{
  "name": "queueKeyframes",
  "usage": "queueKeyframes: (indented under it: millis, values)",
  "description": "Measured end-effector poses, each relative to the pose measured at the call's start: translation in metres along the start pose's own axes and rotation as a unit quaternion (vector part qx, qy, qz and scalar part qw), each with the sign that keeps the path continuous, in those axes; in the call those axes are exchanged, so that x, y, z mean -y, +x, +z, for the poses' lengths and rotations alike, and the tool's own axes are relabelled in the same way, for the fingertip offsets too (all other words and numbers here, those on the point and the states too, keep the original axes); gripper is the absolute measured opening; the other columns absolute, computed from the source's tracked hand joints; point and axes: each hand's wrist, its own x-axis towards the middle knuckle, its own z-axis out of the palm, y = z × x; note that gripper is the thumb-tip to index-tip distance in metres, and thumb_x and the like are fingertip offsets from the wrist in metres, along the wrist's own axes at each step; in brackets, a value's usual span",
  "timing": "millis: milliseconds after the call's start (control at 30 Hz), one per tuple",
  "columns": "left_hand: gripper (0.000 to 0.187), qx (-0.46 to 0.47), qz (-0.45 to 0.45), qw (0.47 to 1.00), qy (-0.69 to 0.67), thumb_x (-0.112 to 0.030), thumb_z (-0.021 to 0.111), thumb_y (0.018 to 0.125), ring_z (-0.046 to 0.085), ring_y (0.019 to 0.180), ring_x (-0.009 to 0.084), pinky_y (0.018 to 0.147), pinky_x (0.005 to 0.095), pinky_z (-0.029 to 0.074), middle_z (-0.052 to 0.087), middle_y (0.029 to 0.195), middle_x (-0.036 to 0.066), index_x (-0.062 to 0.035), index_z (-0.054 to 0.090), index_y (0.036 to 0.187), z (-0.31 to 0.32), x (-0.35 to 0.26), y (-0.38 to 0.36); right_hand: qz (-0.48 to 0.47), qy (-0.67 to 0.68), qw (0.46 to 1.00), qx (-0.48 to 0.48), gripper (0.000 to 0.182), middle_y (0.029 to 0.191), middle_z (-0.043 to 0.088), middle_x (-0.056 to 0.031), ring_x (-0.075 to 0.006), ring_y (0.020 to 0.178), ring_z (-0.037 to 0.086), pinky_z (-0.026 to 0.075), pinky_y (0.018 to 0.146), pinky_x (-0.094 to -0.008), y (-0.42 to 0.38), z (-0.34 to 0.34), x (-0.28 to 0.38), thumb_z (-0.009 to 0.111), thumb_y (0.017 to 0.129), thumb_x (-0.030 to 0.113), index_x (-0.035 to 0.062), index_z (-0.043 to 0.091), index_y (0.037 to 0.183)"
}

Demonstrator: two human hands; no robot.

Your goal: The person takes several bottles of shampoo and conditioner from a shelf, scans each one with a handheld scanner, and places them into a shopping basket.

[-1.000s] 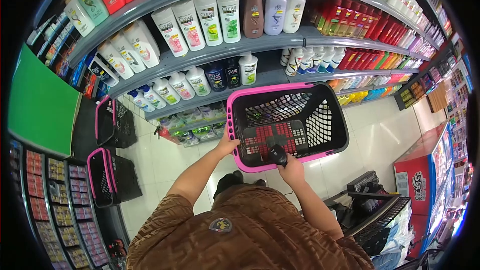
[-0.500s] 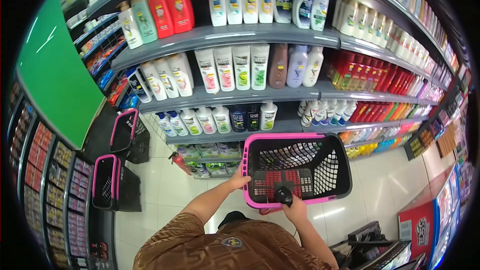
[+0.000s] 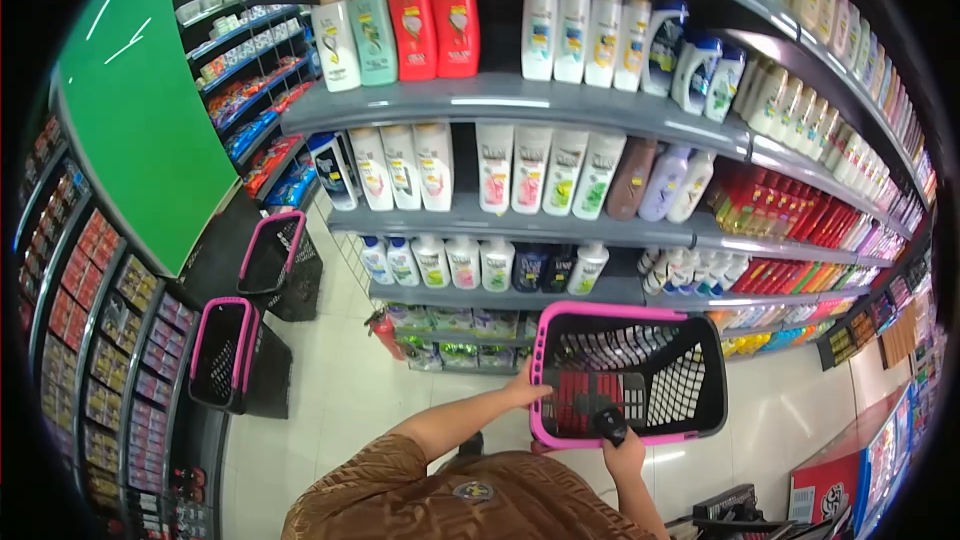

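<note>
A black shopping basket with a pink rim is in front of me, with only its latticed walls and bottom showing inside. My left hand grips the left side of the rim, thumb on top and fingers hidden beneath. At the near rim, my right hand is closed around a black rounded grip that looks like the basket's pull handle. Where this grip joins the basket is hidden.
Shelves of shampoo bottles stand ahead and curve off to the right. On the left are two more pink-rimmed baskets, a green panel and packed shelves. A red fire extinguisher stands by the lower shelf.
My view has swung left, so the shelves and basket appear farther right and slightly lower. Both hands keep their hold on the basket rim and the black grip.
</note>
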Motion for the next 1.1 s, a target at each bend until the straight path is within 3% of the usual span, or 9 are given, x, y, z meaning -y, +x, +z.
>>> queueKeyframes:
  millis: [200,400,467,533,600,800,867,967,1100]
  values:
    - [0.070,0.107,-0.108,0.985,0.084,-0.039,0.075,0.091,0.062,0.067,0.0166,0.050,0.0339,0.051,0.067,0.094,0.006,-0.0092,0.046,0.148,-0.042,-0.021,0.018,0.035,-0.018,0.999,-0.009,0.035,0.093,0.073,-0.0215,-0.0442,0.093,0.070,0.055,0.083,-0.0509,-0.003,0.006,0.015,0.080,0.075,0.023,0.0081,0.072,0.106]
    - [0.071,0.138,-0.130,0.977,0.102,-0.049,0.075,0.090,0.066,0.096,0.0169,0.072,0.0307,0.054,0.071,0.117,0.007,-0.0103,0.055,0.146,-0.065,-0.036,-0.005,0.083,-0.121,0.989,0.005,0.033,0.092,0.073,-0.0228,-0.0434,0.091,0.071,0.056,0.081,-0.0512,0.001,0.005,0.031,0.079,0.075,0.026,0.0029,0.069,0.097]
    - [0.064,0.165,-0.156,0.967,0.112,-0.043,0.074,0.093,0.067,0.103,0.0170,0.078,0.0323,0.054,0.071,0.121,0.008,-0.0077,0.058,0.144,-0.072,-0.041,-0.006,0.088,-0.115,0.989,0.003,0.033,0.090,0.072,-0.0233,-0.0446,0.090,0.070,0.056,0.081,-0.0522,0.005,0.005,0.039,0.078,0.075,0.024,0.0030,0.069,0.098]
    - [0.056,0.240,0.005,0.965,0.110,-0.036,0.071,0.096,0.065,0.107,0.0153,0.083,0.0336,0.054,0.071,0.123,0.007,-0.0085,0.059,0.142,-0.077,-0.055,-0.017,0.082,-0.095,0.992,0.007,0.032,0.089,0.071,-0.0240,-0.0463,0.089,0.069,0.056,0.080,-0.0531,0.006,0.009,0.032,0.077,0.074,0.023,0.0025,0.068,0.098]
    - [0.045,0.191,-0.066,0.978,0.050,-0.026,0.070,0.097,0.065,0.106,0.0163,0.092,0.0330,0.052,0.072,0.118,0.008,-0.0017,0.064,0.135,-0.086,-0.104,-0.033,0.092,-0.091,0.990,-0.054,0.031,0.088,0.071,-0.0243,-0.0475,0.089,0.069,0.055,0.079,-0.0542,0.001,0.018,0.024,0.076,0.074,0.022,0.0029,0.068,0.098]
    - [0.068,0.118,-0.024,0.972,0.204,-0.037,0.077,0.090,0.065,0.112,0.0234,0.096,0.0367,0.053,0.070,0.123,0.014,0.0005,0.055,0.142,-0.103,-0.070,0.017,0.084,-0.066,0.992,-0.068,0.038,0.091,0.070,-0.0261,-0.0485,0.092,0.067,0.053,0.080,-0.0547,-0.007,0.013,0.045,0.077,0.076,0.025,0.0029,0.067,0.105]
    - [0.091,0.043,0.031,0.981,0.184,-0.039,0.080,0.087,0.061,0.123,0.0283,0.100,0.0397,0.051,0.059,0.138,0.023,0.0020,0.035,0.155,-0.085,0.021,0.049,0.086,-0.027,0.993,-0.074,0.036,0.094,0.070,-0.0268,-0.0485,0.096,0.066,0.053,0.083,-0.0536,-0.012,0.016,0.021,0.076,0.077,0.024,0.0026,0.066,0.105]
    - [0.109,0.072,-0.103,0.988,0.093,-0.037,0.081,0.086,0.057,0.128,0.0320,0.102,0.0424,0.050,0.047,0.147,0.030,0.0019,0.013,0.162,-0.053,-0.020,0.028,0.102,0.028,0.979,-0.174,0.032,0.097,0.067,-0.0301,-0.0521,0.097,0.063,0.052,0.084,-0.0520,-0.019,0.000,0.014,0.073,0.079,0.014,0.0006,0.064,0.106]
    - [0.111,0.004,-0.145,0.989,0.002,-0.030,0.079,0.086,0.058,0.126,0.0294,0.091,0.0466,0.053,0.046,0.153,0.020,-0.0104,0.004,0.165,-0.027,-0.017,0.027,0.155,0.057,0.951,-0.260,0.036,0.099,0.073,-0.0218,-0.0372,0.095,0.071,0.053,0.085,-0.0442,-0.009,-0.032,-0.028,0.074,0.084,0.015,-0.0004,0.066,0.115]
